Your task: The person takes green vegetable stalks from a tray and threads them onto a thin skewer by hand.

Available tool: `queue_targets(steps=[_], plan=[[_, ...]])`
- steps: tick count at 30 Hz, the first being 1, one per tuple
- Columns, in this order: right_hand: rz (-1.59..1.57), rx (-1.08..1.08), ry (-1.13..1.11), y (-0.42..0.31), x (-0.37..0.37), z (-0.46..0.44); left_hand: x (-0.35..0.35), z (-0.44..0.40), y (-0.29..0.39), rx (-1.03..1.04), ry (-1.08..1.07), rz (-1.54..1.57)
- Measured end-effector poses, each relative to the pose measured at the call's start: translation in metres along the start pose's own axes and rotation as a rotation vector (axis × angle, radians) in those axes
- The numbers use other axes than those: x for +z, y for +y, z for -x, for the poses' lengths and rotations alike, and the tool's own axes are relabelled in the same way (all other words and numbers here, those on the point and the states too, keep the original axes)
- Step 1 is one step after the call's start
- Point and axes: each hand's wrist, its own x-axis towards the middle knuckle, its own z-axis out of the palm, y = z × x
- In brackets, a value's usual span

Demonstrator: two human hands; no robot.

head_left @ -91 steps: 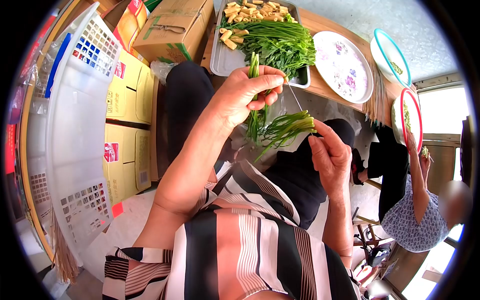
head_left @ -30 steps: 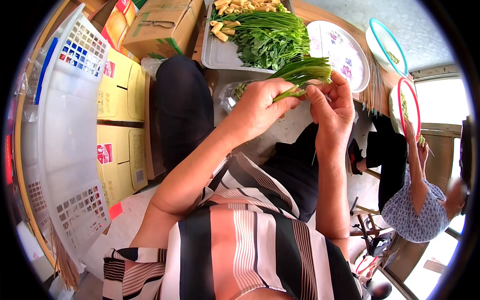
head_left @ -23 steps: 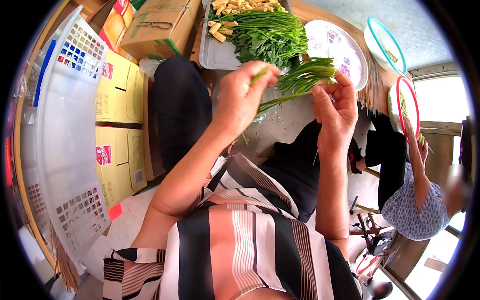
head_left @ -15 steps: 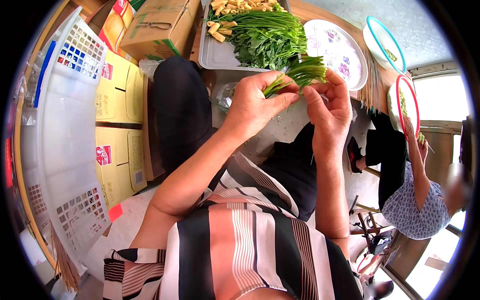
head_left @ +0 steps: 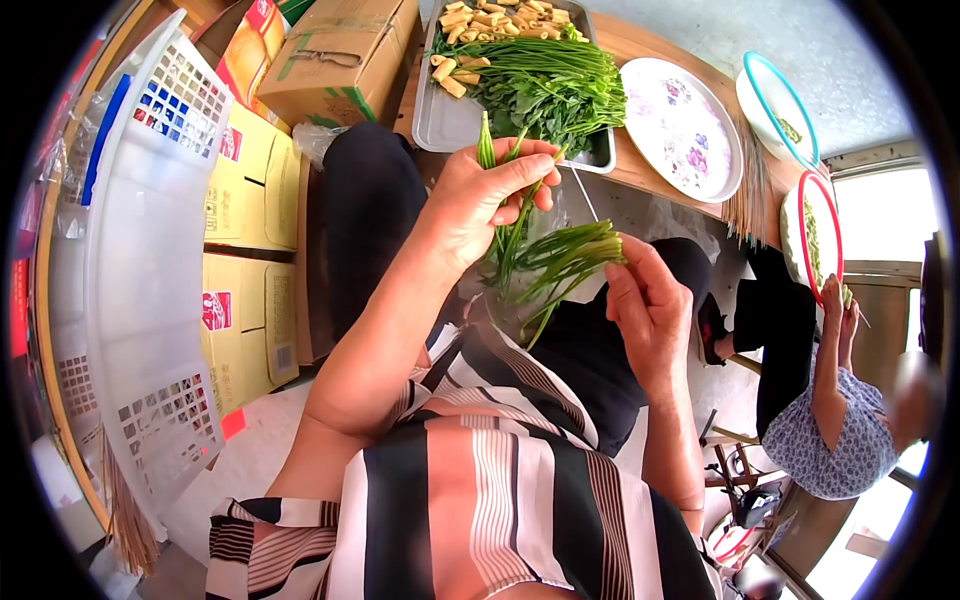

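Observation:
My left hand [head_left: 480, 200] is closed around several thin green stems [head_left: 510, 240], their leafy ends hanging below the fingers. My right hand [head_left: 645, 300] pinches the cut ends of a bunch of greens [head_left: 570, 255], which droops to the left over my lap. A thin pale skewer [head_left: 584, 192] runs from near my left fingertips down to this bunch; I cannot tell which hand supports it. Just beyond my hands, a metal tray [head_left: 435, 120] holds a pile of long-stemmed leafy greens [head_left: 550, 90] and tan rolled pieces [head_left: 500, 22].
Right of the tray lies a white flowered plate [head_left: 690, 125], beside a bundle of skewers [head_left: 746, 205]. Beyond are a blue-rimmed bowl [head_left: 765, 100] and a red-rimmed bowl [head_left: 825, 220], where another person [head_left: 835, 430] works. Cardboard boxes [head_left: 340, 60] and a white plastic basket [head_left: 150, 270] stand left.
My hands have moved apart: the left has risen slightly leftward with stems, the right has come down toward me with the bunch. The skewer between them now shows.

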Motion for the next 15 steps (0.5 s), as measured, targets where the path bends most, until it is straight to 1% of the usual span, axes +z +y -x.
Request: queue_targets(steps=[4, 15], plan=[[0.019, -0.031, 0.003, 0.0032, 0.0003, 0.0004, 0.0017, -0.0005, -0.0020, -0.040, -0.011, 0.015], [-0.006, -0.043, 0.003, 0.0054, 0.0014, 0.0011, 0.0041, 0.0009, -0.0005, -0.038, -0.022, 0.016]])
